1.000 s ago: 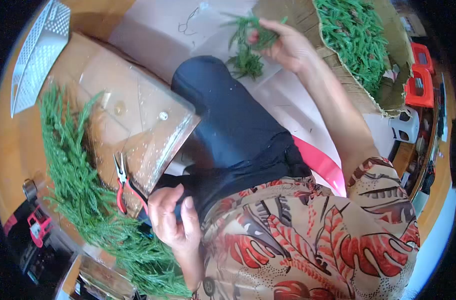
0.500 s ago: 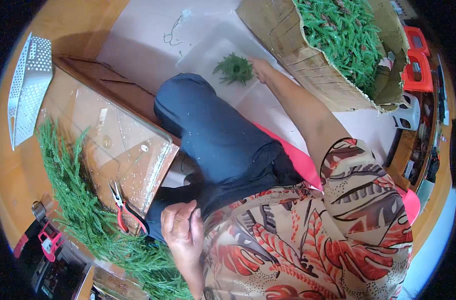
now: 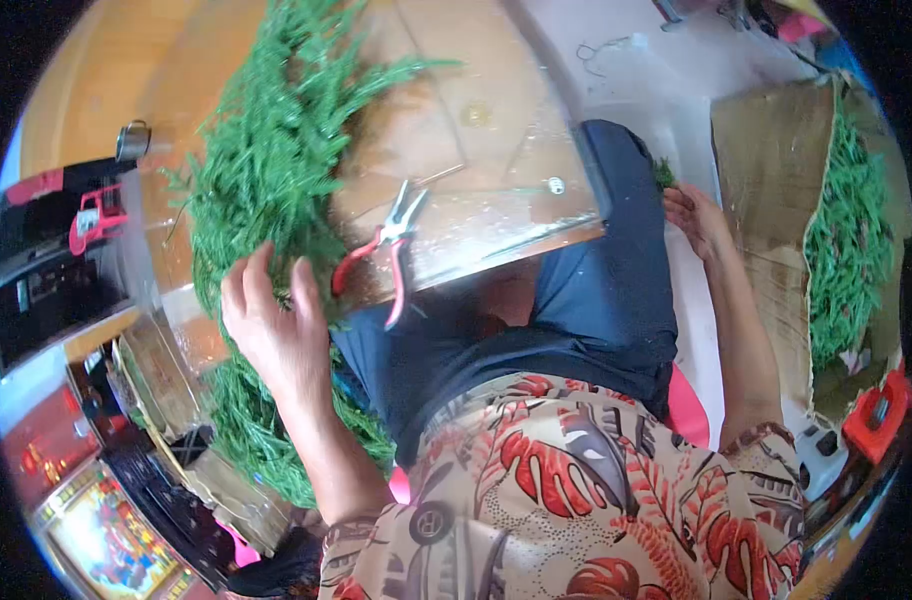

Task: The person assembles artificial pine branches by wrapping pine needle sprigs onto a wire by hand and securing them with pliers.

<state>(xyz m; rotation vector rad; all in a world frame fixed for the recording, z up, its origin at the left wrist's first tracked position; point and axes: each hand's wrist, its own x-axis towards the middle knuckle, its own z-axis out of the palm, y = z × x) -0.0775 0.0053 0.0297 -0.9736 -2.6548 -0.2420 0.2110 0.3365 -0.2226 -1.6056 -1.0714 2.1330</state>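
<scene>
My left hand (image 3: 276,320) is at a heap of artificial green pine sprigs (image 3: 286,140) along the table's left side, fingers apart and holding nothing visible. Pliers (image 3: 395,235) with red handles lie just right of that hand, at the corner of the glass-covered table (image 3: 446,120). My right hand (image 3: 698,220) hangs low beyond my right knee, its fingers loosely bent and apart. Close to its fingertips shows a bit of a small green wreath-like piece (image 3: 664,173), mostly hidden behind the knee.
A torn cardboard box (image 3: 766,220) full of green sprigs (image 3: 848,240) stands to my right. A red plastic stool (image 3: 878,415) is behind it. A metal cup (image 3: 133,141) sits at the far left, and wire scraps (image 3: 596,55) lie on the floor.
My view has swung left, toward the table. My left hand has moved from my lap to the green sprigs and opened. My right hand stays low by the small green piece.
</scene>
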